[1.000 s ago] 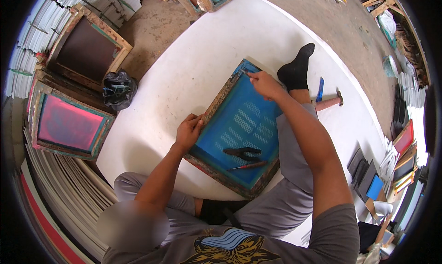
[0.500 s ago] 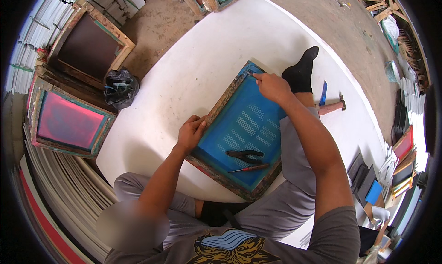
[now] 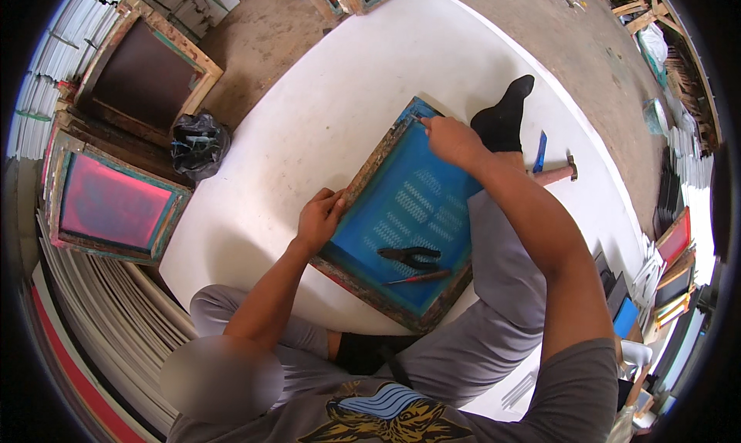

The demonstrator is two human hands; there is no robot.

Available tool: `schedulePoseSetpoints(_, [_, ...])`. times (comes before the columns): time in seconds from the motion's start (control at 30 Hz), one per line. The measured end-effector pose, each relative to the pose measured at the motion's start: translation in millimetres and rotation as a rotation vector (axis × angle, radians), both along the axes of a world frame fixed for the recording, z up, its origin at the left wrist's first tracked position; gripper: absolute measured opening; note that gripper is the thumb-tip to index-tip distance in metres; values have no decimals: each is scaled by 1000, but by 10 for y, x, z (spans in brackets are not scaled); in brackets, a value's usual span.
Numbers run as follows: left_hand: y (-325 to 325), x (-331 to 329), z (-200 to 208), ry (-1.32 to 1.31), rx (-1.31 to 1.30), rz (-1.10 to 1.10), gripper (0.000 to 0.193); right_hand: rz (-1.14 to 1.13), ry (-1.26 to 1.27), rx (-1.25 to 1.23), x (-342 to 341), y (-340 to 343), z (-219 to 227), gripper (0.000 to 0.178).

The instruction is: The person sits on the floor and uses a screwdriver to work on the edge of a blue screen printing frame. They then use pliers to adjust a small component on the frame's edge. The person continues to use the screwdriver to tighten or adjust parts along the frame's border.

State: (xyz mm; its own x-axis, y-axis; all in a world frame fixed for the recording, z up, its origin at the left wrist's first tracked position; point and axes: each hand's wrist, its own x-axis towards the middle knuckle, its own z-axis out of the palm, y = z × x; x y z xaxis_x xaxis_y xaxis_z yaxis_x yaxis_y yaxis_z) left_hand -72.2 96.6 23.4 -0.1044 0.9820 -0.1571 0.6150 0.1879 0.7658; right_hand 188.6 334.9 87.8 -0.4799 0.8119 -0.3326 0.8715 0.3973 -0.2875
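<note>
A wooden screen-printing frame (image 3: 365, 170) with blue mesh lies slanted in front of me, against my right leg. My left hand (image 3: 320, 219) is closed round its left rail. Near the far corner, my right hand (image 3: 455, 142) is closed with the index finger forward; a small greyish thing shows at its fingertips, too small to name. On the near part of the mesh rest black-handled pliers (image 3: 413, 255), with a slim red-handled screwdriver (image 3: 427, 277) beside them. Pale patterned blocks mark the mesh's middle.
A hammer (image 3: 554, 174) and a blue cutter knife (image 3: 540, 153) lie on the white board (image 3: 309, 119), right of my leg. At left stand a black plastic bag (image 3: 199, 146), a pink-meshed frame (image 3: 116, 202) and a dark-meshed frame (image 3: 143, 76). Stacked panels crowd both sides.
My right elbow has swung outward to the right, while the right hand stays near the far corner, its grip slightly turned. The left hand keeps its hold on the rail.
</note>
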Motion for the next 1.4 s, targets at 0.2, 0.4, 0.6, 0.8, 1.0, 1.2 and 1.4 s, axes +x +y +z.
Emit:
schedulePoseSetpoints(0.2, [-20, -41, -87, 33, 26, -5, 36, -327, 245, -375, 49, -91, 159, 42])
schedulePoseSetpoints(0.4, [-16, -25, -58, -4, 12, 12, 36, -83, 117, 14, 71, -91, -84, 40])
schedulePoseSetpoints(0.6, [-18, -24, -17, -57, -34, 24, 36, -76, 13, 19, 94, -116, 40, 39])
schedulePoseSetpoints(0.8, [-25, -31, -60, -27, 17, 5, 36, 15, -95, 61, 6, -95, 133, 39])
schedulePoseSetpoints(1.0, [10, -12, -45, -11, 36, -9, 35, -36, 157, 22, 101, -27, -178, 41])
schedulePoseSetpoints(1.2, [-7, -16, -16, -20, 27, 12, 35, -289, 321, -315, 69, -157, 33, 43])
schedulePoseSetpoints(1.4, [14, -18, -50, -3, 19, 7, 35, -251, 329, -259, 192, -63, -91, 42])
